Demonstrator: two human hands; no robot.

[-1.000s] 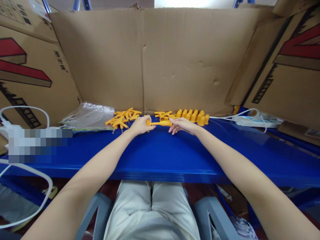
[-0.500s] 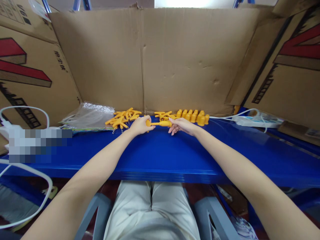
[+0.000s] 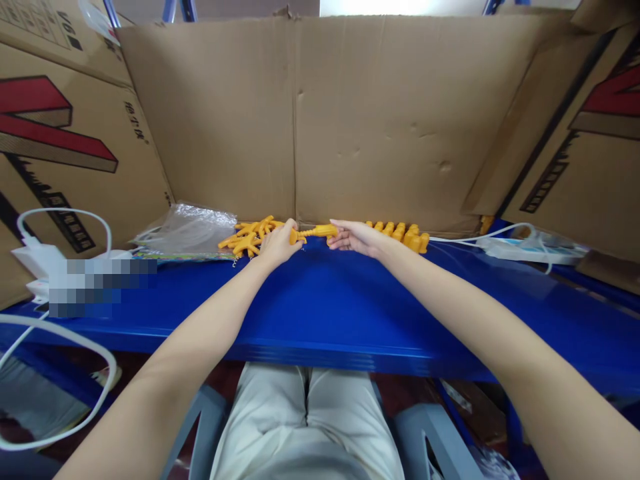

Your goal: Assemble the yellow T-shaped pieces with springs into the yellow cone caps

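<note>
A yellow piece with a ridged, screw-like stem (image 3: 307,233) and a thicker right end spans the gap between my hands. My left hand (image 3: 279,245) is closed on its left end, beside a pile of yellow branched pieces (image 3: 246,239) with small chains. My right hand (image 3: 356,238) has its thumb and fingers round the thicker right end. Behind and right of it stand rows of yellow rounded pieces (image 3: 413,238), partly hidden by my hand and wrist.
Clear plastic bags (image 3: 193,230) lie left of the pile. White power strips with cables sit at the left (image 3: 60,273) and right (image 3: 530,250). Cardboard panels (image 3: 390,120) wall the back and sides of the blue table (image 3: 330,313).
The view has shifted slightly, so the scene sits farther right. The yellow piece has tilted up at its right end, and my right hand has closed further round that end.
</note>
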